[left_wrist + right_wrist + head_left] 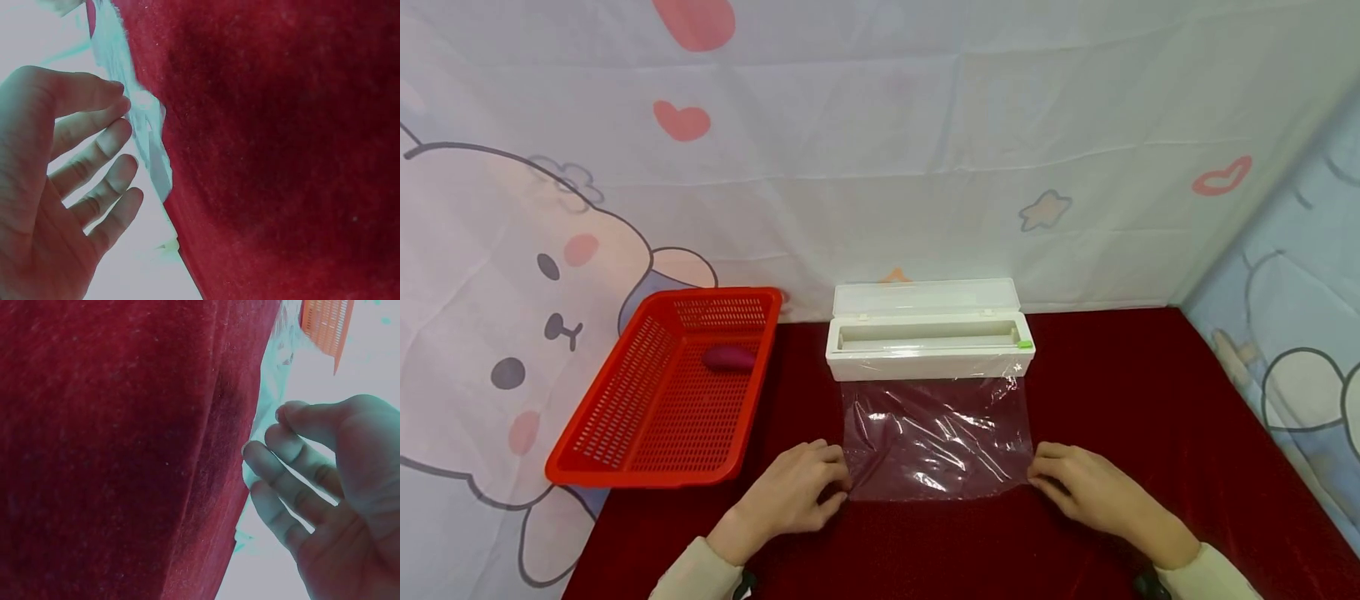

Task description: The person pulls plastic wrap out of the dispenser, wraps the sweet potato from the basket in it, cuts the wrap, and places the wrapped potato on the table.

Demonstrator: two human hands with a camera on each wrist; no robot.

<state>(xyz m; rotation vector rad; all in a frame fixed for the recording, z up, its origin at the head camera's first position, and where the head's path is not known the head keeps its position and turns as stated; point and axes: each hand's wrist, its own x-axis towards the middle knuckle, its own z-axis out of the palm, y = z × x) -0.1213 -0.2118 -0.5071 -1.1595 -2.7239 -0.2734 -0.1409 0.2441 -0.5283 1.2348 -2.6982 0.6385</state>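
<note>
Nearest in, the left hand and right hand pinched the clear film by its near corners — neither hand closer! It lay between them, longer side running hand to hand, reaching back to the white box by the red cloth's far edge.

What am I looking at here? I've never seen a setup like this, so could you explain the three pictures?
There is no machine here, just a person's two bare hands. The big picture comes from a camera worn on the head, looking forward and down. The other two come from cameras on the left and right wrists.

On a dark red cloth sits a white box with its lid open, clear film stretching out from it. The left hand and right hand seem to pinch its near corners. To the left, a red basket holds a purple object.
</note>
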